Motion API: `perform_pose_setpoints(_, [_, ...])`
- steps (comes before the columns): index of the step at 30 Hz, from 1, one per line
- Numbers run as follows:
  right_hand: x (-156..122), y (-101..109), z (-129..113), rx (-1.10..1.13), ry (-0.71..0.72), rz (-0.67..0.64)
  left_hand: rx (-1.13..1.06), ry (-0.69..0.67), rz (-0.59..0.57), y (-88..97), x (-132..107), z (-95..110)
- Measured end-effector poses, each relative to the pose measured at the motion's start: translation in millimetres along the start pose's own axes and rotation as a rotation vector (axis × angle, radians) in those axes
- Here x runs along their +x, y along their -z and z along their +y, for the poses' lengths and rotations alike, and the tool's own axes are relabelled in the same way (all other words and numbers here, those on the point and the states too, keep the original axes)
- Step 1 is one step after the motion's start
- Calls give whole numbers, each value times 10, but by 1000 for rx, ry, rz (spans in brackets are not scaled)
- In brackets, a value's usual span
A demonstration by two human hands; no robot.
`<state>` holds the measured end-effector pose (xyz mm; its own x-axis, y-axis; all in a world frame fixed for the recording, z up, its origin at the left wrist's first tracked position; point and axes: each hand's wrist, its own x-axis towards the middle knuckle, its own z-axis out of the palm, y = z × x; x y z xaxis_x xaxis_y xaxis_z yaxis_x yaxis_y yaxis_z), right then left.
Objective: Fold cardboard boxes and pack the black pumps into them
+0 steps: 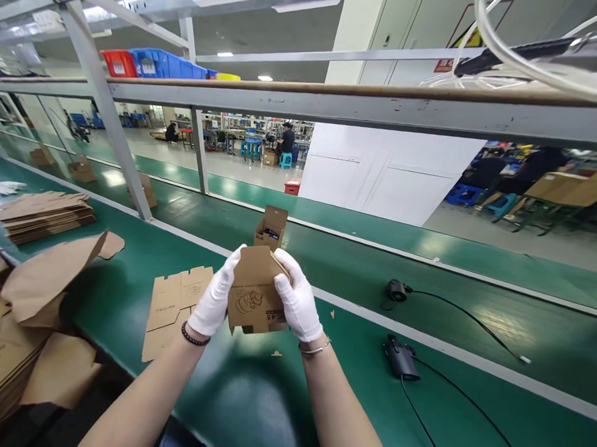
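Note:
Both hands wear white gloves and hold a small brown cardboard box (255, 292) above the green conveyor belt (247, 393). My left hand (213, 296) grips the box's left side, fingers closed on its top edge. My right hand (297, 297) clasps the right side, pressing on a flap at the top. The box carries a printed drawing and is partly folded up. Behind it on the belt stands another small box (271, 228) with its lid flap raised. A flat unfolded box blank (175, 306) lies on the belt just left of my hands.
Stacks of flat cardboard blanks (42, 213) and loose sheets (41, 277) lie at the left. Two small black devices with cables (401, 357) (396, 289) rest on the belt at the right. A metal frame rail (322, 105) crosses overhead. People sit at distant workstations.

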<state>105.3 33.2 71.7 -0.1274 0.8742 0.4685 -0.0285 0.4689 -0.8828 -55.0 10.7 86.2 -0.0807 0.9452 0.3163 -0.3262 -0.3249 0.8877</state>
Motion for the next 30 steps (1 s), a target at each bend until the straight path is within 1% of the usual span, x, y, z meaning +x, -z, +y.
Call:
perform_pose_setpoints(1, [15,20,5,-15,14,-37,-6,46,-52,-8,-36,-29])
perform_pose_setpoints(2, [27,38,4,-22,25,-81,25,50,-78,-10,-68,-46])
perform_pose_setpoints(3, [32,53,-2,-21,35,-127,98,4,-86,-7,-92,-48])
perform_pose_setpoints(5, [25,69,-25,-5,66,-169,313,-204,-98,2,-114,-12])
perform_pose_setpoints(6, [11,67,-40,0,87,-162,423,-321,-131,4,-112,15])
perform_pose_setpoints(7, [-9,59,-53,1,110,-133,509,-412,-166,2,-104,42])
perform_pose_setpoints(8, [-32,46,-65,-7,134,-84,564,-458,-179,-3,-93,61])
perform_pose_setpoints(9, [-57,30,-74,-24,158,-17,589,-458,-159,-12,-82,68])
perform_pose_setpoints(11, [-102,-2,-85,-93,199,110,591,-389,-51,-33,-66,44])
perform_pose_setpoints(12, [-118,-14,-88,-140,217,146,592,-362,8,-40,-64,18])
perform_pose_setpoints(13, [-129,-19,-91,-190,236,160,606,-354,46,-43,-63,-10])
perform_pose_setpoints(15, [-134,-14,-96,-269,270,135,667,-386,47,-37,-68,-50])
perform_pose_setpoints(17, [-128,8,-101,-301,295,114,740,-421,8,-28,-73,-40])
perform_pose_setpoints(20, [-118,47,-89,-308,309,126,849,-423,-90,-19,-71,65])
perform_pose_setpoints(23, [-91,85,-25,-262,313,146,962,-345,-283,18,-61,162])
perform_pose_setpoints(24, [-72,99,12,-211,305,150,977,-310,-331,48,-56,168])
perform_pose_setpoints(25, [-47,116,56,-150,288,166,967,-277,-335,88,-50,159])
perform_pose_setpoints(26, [-19,137,106,-95,255,198,925,-247,-289,138,-41,136])
perform_pose_setpoints(27, [12,162,158,-59,200,241,842,-217,-200,195,-30,102])
perform_pose_setpoints(29, [71,222,265,-34,30,306,558,-138,17,316,-7,21])
perform_pose_setpoints(30, [95,255,314,-29,-64,287,391,-85,96,371,4,-19])
